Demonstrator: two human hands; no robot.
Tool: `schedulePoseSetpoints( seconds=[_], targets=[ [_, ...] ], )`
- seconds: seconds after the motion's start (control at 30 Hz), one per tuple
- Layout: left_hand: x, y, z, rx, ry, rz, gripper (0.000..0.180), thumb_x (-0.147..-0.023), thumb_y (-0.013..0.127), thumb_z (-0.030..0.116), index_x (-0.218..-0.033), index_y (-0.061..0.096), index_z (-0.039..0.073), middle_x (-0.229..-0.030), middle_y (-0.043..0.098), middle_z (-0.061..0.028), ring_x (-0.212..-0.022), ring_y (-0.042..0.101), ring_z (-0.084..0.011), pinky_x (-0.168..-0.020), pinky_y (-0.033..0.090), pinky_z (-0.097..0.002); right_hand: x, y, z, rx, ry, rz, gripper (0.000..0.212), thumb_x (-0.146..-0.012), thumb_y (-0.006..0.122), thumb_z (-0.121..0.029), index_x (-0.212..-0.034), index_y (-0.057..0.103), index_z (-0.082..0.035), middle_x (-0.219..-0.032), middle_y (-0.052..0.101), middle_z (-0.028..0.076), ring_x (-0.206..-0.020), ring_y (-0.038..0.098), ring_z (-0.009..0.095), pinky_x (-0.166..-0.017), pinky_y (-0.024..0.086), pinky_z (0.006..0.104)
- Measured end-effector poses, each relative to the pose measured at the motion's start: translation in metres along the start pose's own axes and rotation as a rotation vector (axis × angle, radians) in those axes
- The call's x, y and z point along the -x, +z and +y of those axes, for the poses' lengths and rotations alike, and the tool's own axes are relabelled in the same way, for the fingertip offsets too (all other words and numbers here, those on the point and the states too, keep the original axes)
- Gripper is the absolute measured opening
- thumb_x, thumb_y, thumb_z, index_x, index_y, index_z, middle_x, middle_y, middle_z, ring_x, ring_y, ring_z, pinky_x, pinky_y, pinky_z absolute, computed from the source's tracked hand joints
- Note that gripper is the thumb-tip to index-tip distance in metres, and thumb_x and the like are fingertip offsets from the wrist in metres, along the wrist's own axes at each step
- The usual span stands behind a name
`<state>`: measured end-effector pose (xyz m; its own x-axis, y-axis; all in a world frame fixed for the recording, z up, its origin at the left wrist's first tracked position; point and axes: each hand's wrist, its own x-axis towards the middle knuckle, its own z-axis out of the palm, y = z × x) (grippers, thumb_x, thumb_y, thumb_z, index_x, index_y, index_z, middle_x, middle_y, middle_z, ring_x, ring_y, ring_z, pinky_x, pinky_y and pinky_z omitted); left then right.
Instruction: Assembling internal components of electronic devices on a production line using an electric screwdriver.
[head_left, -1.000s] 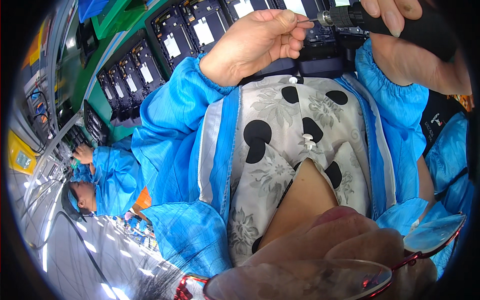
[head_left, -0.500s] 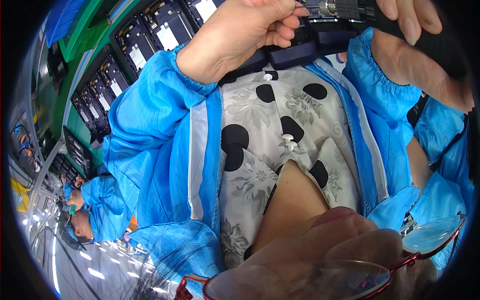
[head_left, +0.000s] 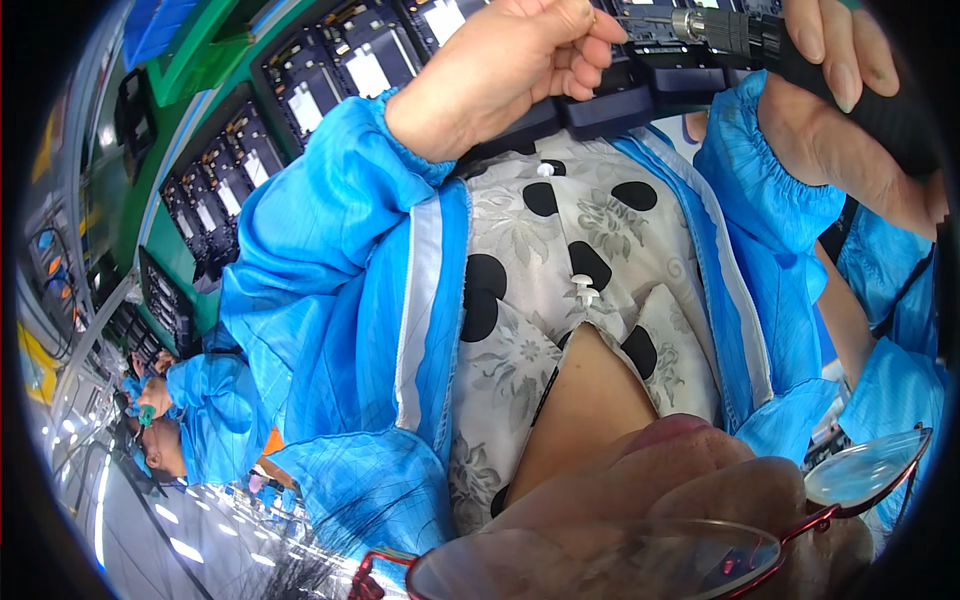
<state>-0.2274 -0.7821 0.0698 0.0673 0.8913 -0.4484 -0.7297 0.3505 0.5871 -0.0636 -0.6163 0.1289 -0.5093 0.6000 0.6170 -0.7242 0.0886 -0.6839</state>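
Note:
My left hand is closed in a pinch at the top of the view, above a row of dark phone-like frames. Whatever its fingertips pinch is too small to make out. My right hand is wrapped round a black electric screwdriver with a metal collar. The screwdriver lies nearly level, its thin bit pointing left at my left fingertips; whether they touch is unclear. Just below the bit sits a dark tray, partly hidden by my left hand.
Dark trays of phone frames with white patches line the green bench, and more trays continue at left. A green bin stands at the far left. Another person in blue works further along the bench; blue sleeves show at right.
The whole view has shifted slightly right and down, both hands with it. More of the screwdriver's bit and body shows now. Both hands keep their grip.

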Motion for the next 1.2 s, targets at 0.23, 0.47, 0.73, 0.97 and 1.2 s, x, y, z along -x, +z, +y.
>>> schedulePoseSetpoints(
  seconds=[0.23, 0.47, 0.73, 0.97, 1.2],
  targets=[
    [0.007, -0.002, -0.005, 0.04, 0.039, 0.028, 0.033, -0.112, 0.047, 0.026, -0.108, 0.066, -0.001, -0.088, 0.065, -0.0052, -0.076, 0.059, -0.0165, -0.072, 0.052, -0.0292, 0.003, 0.015, 0.008, -0.06, -0.015, -0.023, 0.049, -0.099, 0.059, -0.051, -0.114, 0.054, -0.006, -0.078, 0.058, 0.005, -0.056, 0.054, 0.015, -0.059, 0.048, 0.0321],
    [0.014, -0.006, -0.002, 0.05, 0.052, 0.034, 0.032, -0.112, 0.047, 0.026, -0.108, 0.065, 0.001, -0.087, 0.064, -0.0043, -0.075, 0.059, -0.0158, -0.072, 0.052, -0.0281, 0.004, 0.02, 0.013, -0.06, -0.006, -0.03, 0.049, -0.099, 0.058, -0.052, -0.114, 0.054, -0.006, -0.078, 0.058, 0.005, -0.056, 0.054, 0.015, -0.059, 0.048, 0.0323],
    [-0.014, 0.001, 0.002, 0.078, 0.034, 0.048, 0.034, -0.112, 0.046, 0.028, -0.107, 0.065, 0.0, -0.085, 0.064, -0.0037, -0.074, 0.058, -0.015, -0.072, 0.052, -0.0279, -0.005, -0.007, 0.013, -0.038, 0.021, -0.028, 0.049, -0.099, 0.058, -0.052, -0.114, 0.054, -0.006, -0.078, 0.058, 0.005, -0.056, 0.054, 0.015, -0.059, 0.048, 0.0326],
    [-0.011, 0.002, 0.004, 0.052, 0.024, 0.102, 0.033, -0.112, 0.048, 0.028, -0.107, 0.066, 0.001, -0.084, 0.064, -0.0024, -0.073, 0.058, -0.0137, -0.07, 0.052, -0.0262, -0.001, -0.014, 0.005, -0.056, 0.042, -0.038, 0.049, -0.098, 0.058, -0.053, -0.114, 0.054, -0.006, -0.078, 0.058, 0.005, -0.056, 0.054, 0.015, -0.059, 0.049, 0.0328],
    [-0.006, 0.008, 0.002, -0.039, 0.093, 0.109, 0.029, -0.11, 0.054, 0.028, -0.108, 0.067, 0.002, -0.085, 0.065, -0.0004, -0.073, 0.059, -0.0095, -0.069, 0.051, -0.0225, 0.0, -0.015, 0.008, -0.034, 0.027, -0.049, 0.05, -0.098, 0.058, -0.053, -0.115, 0.054, -0.006, -0.078, 0.058, 0.005, -0.056, 0.054, 0.015, -0.06, 0.049, 0.033]
  ],
)
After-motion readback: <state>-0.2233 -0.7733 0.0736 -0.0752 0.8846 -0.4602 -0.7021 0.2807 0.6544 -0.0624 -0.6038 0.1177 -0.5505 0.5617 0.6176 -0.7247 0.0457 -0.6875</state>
